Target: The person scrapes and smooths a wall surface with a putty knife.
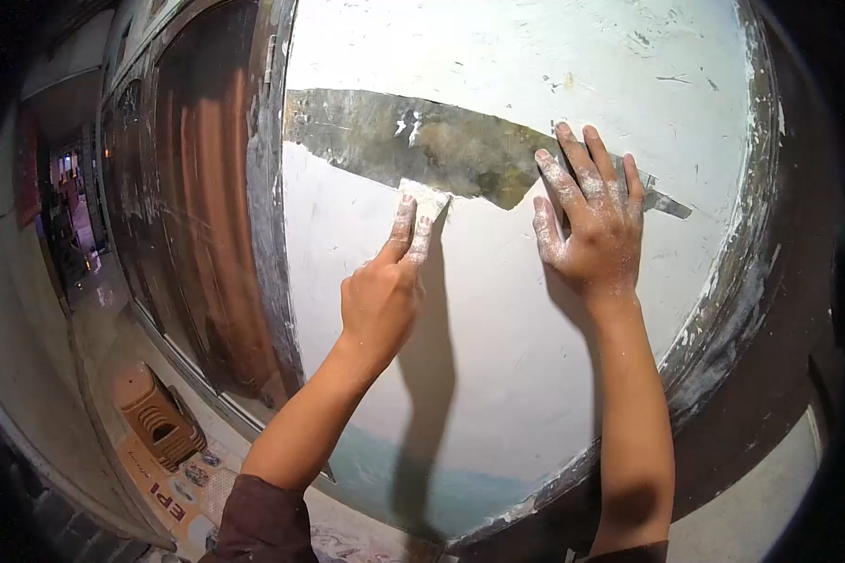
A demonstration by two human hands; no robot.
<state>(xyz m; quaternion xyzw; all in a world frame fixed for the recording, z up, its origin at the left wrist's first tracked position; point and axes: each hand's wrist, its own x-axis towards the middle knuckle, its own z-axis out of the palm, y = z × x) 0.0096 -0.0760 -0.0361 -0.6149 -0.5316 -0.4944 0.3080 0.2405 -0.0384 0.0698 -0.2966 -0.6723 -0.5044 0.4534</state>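
My left hand (383,291) is closed around a scraper, two white-dusted fingers stretched along its blade (424,199). The handle is hidden in my fist. The blade's edge meets the lower border of a bare grey-brown strip (460,145), where the white coating is gone from the panel. To the right, my right hand (591,211) lies against the panel with its fingers spread, also powdered white. Its fingertips reach over the right part of the strip. White coating (507,347) covers the panel below the strip, and a chipped white layer (535,56) covers it above.
A worn dark frame (270,188) borders the panel on the left, beside a brown curtained door (207,188). Stacked brown plastic stools (160,418) stand on the floor at lower left, with sandals (197,472) near them. A passage (75,206) opens at far left.
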